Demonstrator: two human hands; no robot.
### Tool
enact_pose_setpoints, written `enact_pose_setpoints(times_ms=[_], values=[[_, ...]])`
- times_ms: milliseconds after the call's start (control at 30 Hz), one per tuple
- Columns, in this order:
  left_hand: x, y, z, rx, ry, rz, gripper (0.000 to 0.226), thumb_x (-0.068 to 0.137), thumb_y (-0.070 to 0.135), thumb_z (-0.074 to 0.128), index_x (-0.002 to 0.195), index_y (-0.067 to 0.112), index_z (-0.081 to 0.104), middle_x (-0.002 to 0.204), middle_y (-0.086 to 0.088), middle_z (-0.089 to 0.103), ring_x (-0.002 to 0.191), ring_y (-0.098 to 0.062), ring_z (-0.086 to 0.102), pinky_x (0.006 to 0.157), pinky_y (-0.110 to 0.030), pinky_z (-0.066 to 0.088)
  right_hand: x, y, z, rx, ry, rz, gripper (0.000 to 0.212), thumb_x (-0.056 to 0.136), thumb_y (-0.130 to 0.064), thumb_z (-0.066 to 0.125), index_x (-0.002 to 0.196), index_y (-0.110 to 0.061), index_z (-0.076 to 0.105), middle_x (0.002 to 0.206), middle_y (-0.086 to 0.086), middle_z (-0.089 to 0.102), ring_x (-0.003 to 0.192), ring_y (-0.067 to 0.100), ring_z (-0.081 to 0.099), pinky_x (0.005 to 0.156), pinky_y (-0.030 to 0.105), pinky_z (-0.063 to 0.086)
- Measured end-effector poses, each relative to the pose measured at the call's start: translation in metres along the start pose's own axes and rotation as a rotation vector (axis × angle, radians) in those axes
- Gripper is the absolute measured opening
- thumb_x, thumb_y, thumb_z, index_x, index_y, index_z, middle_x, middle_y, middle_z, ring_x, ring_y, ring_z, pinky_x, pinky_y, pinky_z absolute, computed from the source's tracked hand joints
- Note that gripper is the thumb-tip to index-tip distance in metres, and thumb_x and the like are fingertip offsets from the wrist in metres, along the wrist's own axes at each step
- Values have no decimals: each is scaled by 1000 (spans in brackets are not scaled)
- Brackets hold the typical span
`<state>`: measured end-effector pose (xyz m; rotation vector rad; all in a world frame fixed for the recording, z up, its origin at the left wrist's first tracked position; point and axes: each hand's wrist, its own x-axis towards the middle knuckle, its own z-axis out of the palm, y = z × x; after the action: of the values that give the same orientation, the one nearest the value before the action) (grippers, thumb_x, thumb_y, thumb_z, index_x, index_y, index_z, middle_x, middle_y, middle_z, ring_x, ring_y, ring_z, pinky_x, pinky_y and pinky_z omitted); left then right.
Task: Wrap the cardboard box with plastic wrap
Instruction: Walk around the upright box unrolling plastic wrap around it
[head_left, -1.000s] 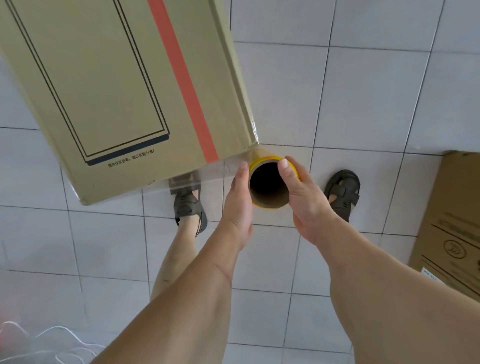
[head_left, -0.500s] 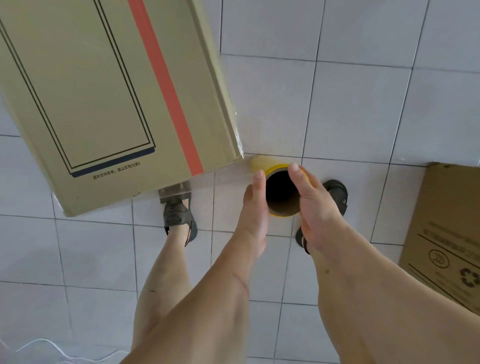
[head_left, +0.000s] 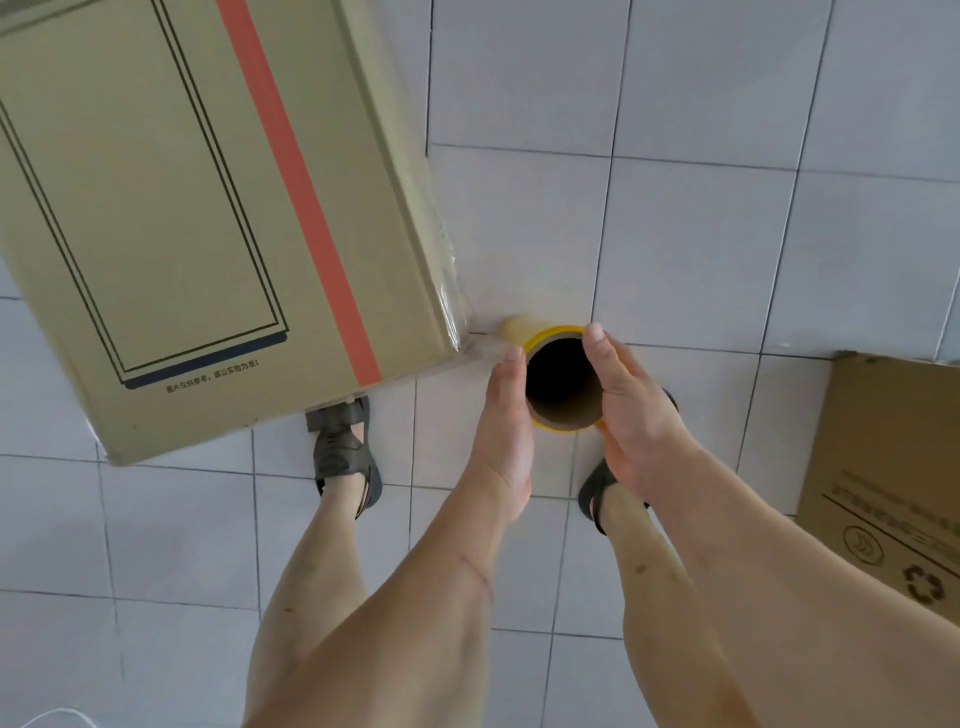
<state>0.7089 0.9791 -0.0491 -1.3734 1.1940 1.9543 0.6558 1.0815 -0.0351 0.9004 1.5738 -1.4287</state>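
A large tan cardboard box (head_left: 197, 208) with a red stripe and black line frame fills the upper left. Clear film clings to its right edge and bottom right corner. A plastic wrap roll (head_left: 563, 382) with a yellow rim and dark hollow core stands upright just right of that corner. I look down into the core. My left hand (head_left: 506, 431) presses flat against the roll's left side. My right hand (head_left: 636, 415) cups its right side, thumb on the rim. A short stretch of film runs from the roll to the box corner.
White floor tiles (head_left: 701, 234) lie all around. A second brown cardboard box (head_left: 893, 478) with a recycling mark stands at the right edge. My feet in dark sandals (head_left: 343, 452) stand below the box and under the roll. A white cord (head_left: 52, 719) lies at the bottom left.
The roll and both hands have shifted right and a little away from the box corner. My view has drifted, so the box sits further left and the right-hand box shows more.
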Motion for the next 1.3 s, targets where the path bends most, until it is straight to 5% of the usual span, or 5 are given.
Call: enact_pose_setpoints(times_ms=[233, 733, 900, 1167, 1300], values=[[0, 1, 21, -133, -105, -45, 59, 97, 70, 36, 134, 31, 58, 126, 10, 73, 125, -6, 63, 111, -32, 45, 3, -30, -7, -159, 60, -164, 18, 93, -49, 61, 109, -42, 65, 111, -11, 67, 105, 6, 61, 89, 25, 49], [3, 18, 44, -173, 29, 57, 35, 107, 51, 41, 116, 28, 66, 112, 11, 77, 111, -1, 67, 95, -22, 48, 18, -46, -23, -141, -51, -89, 41, 99, -53, 49, 137, -40, 48, 131, -6, 55, 120, 13, 49, 96, 27, 33], [8, 22, 46, -187, 69, 61, 35, 107, 49, 47, 119, 23, 67, 116, 8, 76, 114, -2, 66, 105, -27, 45, 22, -50, -29, -184, -75, -19, 91, 61, -79, 58, 143, -40, 46, 143, -9, 53, 135, 14, 45, 117, 44, 30], [20, 24, 48, -285, 27, -4, 43, 101, 54, 51, 129, 24, 63, 125, 4, 73, 120, -7, 64, 117, -39, 42, 22, -78, -15, -212, 20, -12, 43, 90, -53, 59, 126, -29, 62, 122, -1, 67, 119, 19, 59, 111, 45, 40], [19, 32, 53, -462, -43, -70, 55, 98, 61, 45, 134, 23, 61, 117, 8, 78, 113, -3, 70, 95, -26, 53, 26, -104, -4, -398, 83, -50, 36, 93, -40, 65, 127, -28, 63, 121, -4, 64, 113, 15, 59, 102, 34, 45]])
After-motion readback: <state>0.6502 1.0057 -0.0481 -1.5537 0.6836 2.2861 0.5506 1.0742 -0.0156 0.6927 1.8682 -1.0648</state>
